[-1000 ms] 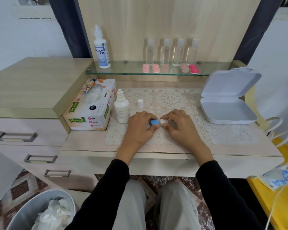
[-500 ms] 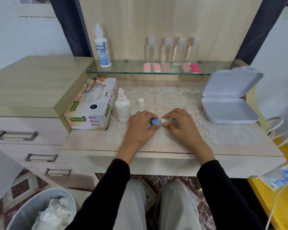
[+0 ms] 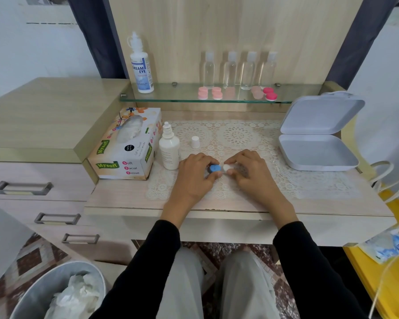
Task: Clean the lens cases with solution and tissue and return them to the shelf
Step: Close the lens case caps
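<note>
case: lens case (image 3: 220, 168) frame centre on mat (image 3: 237, 134), prob steadied for twisting
L: left hand (image 3: 194, 178) pinches blue cap (image 3: 215, 168)
R: right hand (image 3: 251, 176) pinches white cap (image 3: 226, 167)
soln: bottle (image 3: 169, 149) uncapped, centre-left, within reach

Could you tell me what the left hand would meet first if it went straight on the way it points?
Probably the right hand, which pinches the white cap right beside the blue cap the left hand grips.
</note>
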A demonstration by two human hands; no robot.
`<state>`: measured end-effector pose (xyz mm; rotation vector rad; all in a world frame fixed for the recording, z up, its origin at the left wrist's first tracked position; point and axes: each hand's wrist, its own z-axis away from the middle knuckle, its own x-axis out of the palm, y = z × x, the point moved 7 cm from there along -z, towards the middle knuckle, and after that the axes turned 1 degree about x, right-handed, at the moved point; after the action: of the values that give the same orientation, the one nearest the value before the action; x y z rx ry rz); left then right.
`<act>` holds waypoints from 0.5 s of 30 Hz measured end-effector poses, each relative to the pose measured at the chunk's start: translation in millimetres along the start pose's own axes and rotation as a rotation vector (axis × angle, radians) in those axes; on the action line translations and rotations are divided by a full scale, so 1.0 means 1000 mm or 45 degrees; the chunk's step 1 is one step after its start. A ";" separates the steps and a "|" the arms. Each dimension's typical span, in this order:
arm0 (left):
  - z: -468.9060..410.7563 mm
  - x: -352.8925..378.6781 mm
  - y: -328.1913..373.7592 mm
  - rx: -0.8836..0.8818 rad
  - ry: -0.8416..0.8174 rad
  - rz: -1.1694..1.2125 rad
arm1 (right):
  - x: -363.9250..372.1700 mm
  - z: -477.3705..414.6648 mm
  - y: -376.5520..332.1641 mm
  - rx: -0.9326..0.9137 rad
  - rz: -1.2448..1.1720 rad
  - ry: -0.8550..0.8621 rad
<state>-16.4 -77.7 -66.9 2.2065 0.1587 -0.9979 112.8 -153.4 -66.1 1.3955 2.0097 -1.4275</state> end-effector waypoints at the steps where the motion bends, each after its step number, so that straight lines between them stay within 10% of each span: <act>1: 0.000 0.000 0.000 -0.001 -0.006 0.000 | -0.001 0.000 0.000 -0.003 0.004 0.013; 15: 0.001 -0.002 0.002 0.015 -0.005 0.007 | -0.001 0.001 0.000 0.021 -0.046 0.011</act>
<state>-17.5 -79.5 -65.3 2.2143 0.1456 -1.0020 112.8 -154.4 -65.7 1.3810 2.0425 -1.4587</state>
